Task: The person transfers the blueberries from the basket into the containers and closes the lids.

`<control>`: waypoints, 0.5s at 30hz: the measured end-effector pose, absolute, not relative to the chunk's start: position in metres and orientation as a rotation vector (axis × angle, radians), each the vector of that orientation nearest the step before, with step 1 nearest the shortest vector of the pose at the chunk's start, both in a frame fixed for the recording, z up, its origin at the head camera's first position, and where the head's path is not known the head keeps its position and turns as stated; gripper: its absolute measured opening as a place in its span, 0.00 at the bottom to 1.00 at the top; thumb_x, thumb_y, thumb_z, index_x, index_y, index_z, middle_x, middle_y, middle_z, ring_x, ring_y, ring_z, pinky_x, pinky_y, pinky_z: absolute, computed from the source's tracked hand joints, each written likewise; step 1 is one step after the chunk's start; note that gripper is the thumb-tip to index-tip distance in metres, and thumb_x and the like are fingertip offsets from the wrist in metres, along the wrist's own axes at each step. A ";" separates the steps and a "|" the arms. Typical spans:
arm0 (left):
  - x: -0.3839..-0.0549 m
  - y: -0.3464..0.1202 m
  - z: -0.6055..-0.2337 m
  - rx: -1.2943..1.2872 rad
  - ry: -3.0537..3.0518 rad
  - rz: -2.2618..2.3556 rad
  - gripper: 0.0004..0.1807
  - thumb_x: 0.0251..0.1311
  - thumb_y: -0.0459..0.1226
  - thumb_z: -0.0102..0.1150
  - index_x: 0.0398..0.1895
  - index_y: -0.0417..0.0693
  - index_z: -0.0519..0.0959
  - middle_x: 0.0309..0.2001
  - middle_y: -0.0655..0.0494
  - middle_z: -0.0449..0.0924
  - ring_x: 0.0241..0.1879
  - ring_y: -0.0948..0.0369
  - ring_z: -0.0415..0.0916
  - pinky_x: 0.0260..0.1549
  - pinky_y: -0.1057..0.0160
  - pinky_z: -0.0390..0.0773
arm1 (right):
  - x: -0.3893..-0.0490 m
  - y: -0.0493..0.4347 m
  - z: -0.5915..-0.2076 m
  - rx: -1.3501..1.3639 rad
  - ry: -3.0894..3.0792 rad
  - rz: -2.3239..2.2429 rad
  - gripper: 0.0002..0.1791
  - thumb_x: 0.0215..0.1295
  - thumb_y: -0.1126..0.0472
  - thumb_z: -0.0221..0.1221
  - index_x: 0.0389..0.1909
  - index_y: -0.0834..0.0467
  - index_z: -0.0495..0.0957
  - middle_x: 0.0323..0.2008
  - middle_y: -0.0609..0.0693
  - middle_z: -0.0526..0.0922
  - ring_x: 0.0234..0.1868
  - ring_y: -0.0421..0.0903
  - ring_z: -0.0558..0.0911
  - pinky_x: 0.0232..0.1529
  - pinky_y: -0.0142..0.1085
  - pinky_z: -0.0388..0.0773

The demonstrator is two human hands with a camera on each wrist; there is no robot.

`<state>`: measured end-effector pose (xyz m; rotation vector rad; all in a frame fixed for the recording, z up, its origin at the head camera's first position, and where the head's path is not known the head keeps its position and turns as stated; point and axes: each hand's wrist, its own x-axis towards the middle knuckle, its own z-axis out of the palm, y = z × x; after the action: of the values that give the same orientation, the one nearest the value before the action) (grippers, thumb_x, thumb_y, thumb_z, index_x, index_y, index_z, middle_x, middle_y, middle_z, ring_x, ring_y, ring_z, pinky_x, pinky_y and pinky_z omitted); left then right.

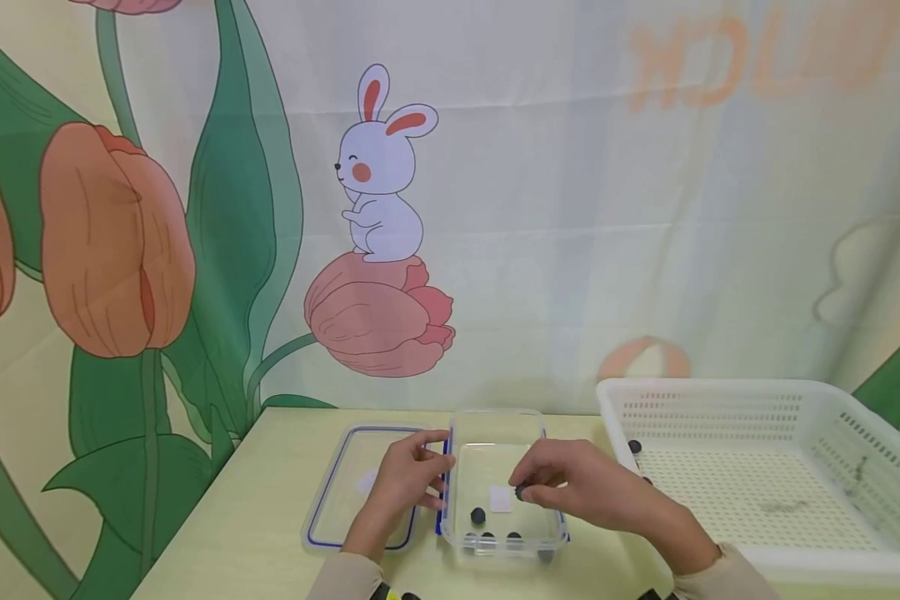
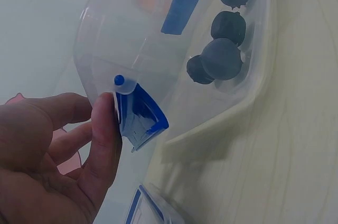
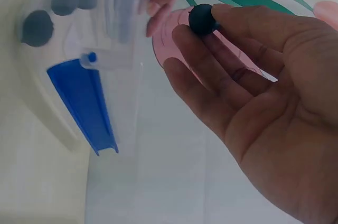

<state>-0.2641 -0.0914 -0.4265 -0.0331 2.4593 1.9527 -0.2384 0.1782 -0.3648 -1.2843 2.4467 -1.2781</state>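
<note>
Between the thumb and fingertips of my right hand [image 1: 588,483] is a dark blueberry [image 3: 203,19], held up over the right side of a clear plastic box [image 1: 461,546]. My left hand [image 1: 408,475] grips the box's left rim, beside a hanging blue latch [image 2: 140,118]. Several blueberries lie in the box; one blueberry [image 1: 477,517] sits apart from the group near the front wall. A small white paper square [image 1: 500,499] shows at the middle of the box floor.
The clear lid [image 1: 322,533] with a blue seal lies flat left of the box, partly behind my left hand. A large white basket [image 1: 795,387] stands on the right, with a dark blueberry [image 1: 634,447] at its left inner side. A printed curtain [image 1: 525,250] hangs behind the table.
</note>
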 end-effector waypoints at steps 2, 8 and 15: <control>-0.264 -0.092 -0.427 -0.039 2.461 1.950 0.26 0.69 0.32 0.68 0.70 0.43 0.79 0.38 0.48 0.79 0.27 0.58 0.80 0.21 0.62 0.87 | -0.238 0.174 -0.369 -1.267 2.436 -1.265 0.05 0.73 0.66 0.66 0.46 0.56 0.86 0.42 0.46 0.89 0.41 0.43 0.88 0.47 0.36 0.87; -0.263 -0.092 -0.426 -0.029 2.453 1.955 0.26 0.69 0.32 0.68 0.70 0.43 0.79 0.38 0.48 0.78 0.27 0.58 0.80 0.20 0.62 0.87 | -0.238 0.165 -0.379 -1.204 2.416 -1.212 0.06 0.71 0.68 0.67 0.45 0.57 0.86 0.41 0.43 0.88 0.40 0.39 0.87 0.44 0.35 0.86; -0.260 -0.092 -0.426 0.002 2.474 1.955 0.26 0.70 0.33 0.67 0.70 0.42 0.79 0.38 0.48 0.78 0.27 0.58 0.80 0.21 0.61 0.87 | -0.239 0.158 -0.388 -1.192 2.433 -1.095 0.05 0.70 0.68 0.67 0.43 0.58 0.87 0.41 0.42 0.88 0.40 0.35 0.83 0.44 0.32 0.84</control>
<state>-0.2603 -0.0920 -0.4259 0.0019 2.4744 1.9548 -0.2388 0.1580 -0.3876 -1.1923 2.4334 -1.0954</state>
